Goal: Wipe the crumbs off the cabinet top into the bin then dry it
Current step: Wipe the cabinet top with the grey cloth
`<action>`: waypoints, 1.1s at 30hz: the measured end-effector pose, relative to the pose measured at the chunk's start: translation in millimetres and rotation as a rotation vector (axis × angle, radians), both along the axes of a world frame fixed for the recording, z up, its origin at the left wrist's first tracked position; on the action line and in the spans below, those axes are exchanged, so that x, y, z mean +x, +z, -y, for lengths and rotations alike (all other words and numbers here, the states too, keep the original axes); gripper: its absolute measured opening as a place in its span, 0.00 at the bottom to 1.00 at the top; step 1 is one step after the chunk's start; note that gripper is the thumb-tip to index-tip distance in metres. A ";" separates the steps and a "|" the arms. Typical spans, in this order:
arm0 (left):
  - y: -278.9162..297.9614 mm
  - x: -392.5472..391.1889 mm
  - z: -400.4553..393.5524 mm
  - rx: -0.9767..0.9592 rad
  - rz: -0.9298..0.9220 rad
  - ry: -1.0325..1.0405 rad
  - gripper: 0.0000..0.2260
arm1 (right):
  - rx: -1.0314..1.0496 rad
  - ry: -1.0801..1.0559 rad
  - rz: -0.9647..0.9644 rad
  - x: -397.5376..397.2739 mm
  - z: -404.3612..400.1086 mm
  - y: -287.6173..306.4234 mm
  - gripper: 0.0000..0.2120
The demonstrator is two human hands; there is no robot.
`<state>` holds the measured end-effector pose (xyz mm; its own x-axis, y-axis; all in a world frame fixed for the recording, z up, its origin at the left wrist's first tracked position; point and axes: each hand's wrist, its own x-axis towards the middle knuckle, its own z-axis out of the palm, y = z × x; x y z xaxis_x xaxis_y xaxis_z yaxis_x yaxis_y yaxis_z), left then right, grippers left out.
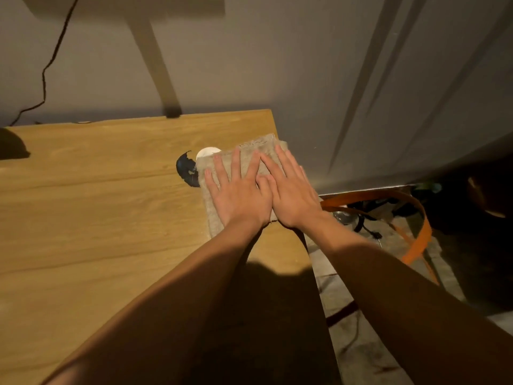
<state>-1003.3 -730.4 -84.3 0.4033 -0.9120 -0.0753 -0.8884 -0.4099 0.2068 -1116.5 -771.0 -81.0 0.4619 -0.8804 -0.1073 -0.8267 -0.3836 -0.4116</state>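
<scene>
Two hands press flat on a beige cloth (pixel 251 151) at the right edge of the wooden tabletop (pixel 97 218), the left hand (pixel 238 190) and right hand (pixel 291 194) side by side, fingers straight and slightly spread, neither grip curled around anything. Soft and light, the cloth likely bunches and slides easily, so flat palm pressure suits it better than pinching. It looks fuzzy and folded into a rectangle. An orange-rimmed bin (pixel 419 232) sits below, just right of the tabletop edge. Crumbs are too small to make out.
</scene>
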 end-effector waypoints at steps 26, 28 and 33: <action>5.5 13.3 -0.2 -0.070 -0.002 -0.215 0.25 | -0.026 -0.061 0.004 2.4 -16.3 14.8 0.26; 8.5 8.1 -31.5 -0.103 -0.041 -0.270 0.23 | -0.092 -0.026 -0.062 -5.9 -49.3 16.7 0.26; 16.7 -10.9 -112.1 -0.183 -0.117 -0.259 0.17 | -0.083 0.158 -0.048 -41.0 -116.0 18.4 0.26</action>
